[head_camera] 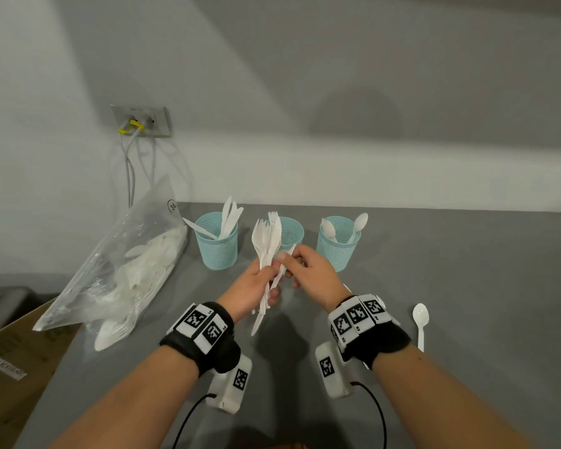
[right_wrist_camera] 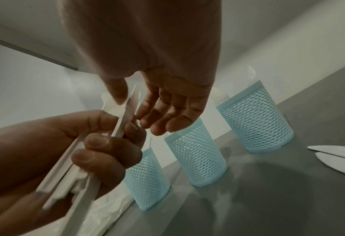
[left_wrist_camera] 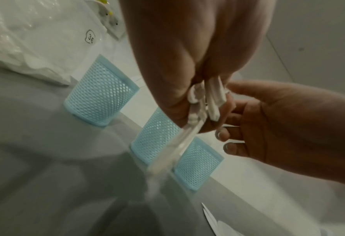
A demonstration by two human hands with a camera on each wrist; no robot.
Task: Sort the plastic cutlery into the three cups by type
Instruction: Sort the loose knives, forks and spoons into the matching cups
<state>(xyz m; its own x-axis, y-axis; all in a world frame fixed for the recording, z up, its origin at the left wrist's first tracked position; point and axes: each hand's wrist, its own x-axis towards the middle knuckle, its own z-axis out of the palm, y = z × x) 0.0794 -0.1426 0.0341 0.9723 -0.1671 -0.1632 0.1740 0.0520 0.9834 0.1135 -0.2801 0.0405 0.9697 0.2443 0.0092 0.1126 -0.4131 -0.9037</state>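
Observation:
Three pale blue mesh cups stand in a row near the wall. The left cup holds knives, the middle cup is partly hidden, and the right cup holds spoons. In front of the middle cup my left hand grips a bundle of white forks, tines up. My right hand pinches one thin white piece at the bundle's right side between thumb and forefinger. Its type is hidden. The bundle's handle ends stick out below my left fist.
A clear bag of more white cutlery leans at the left, beside a cardboard box. One spoon lies on the grey table at the right, and loose knives lie near my right wrist. Cables hang from a wall socket.

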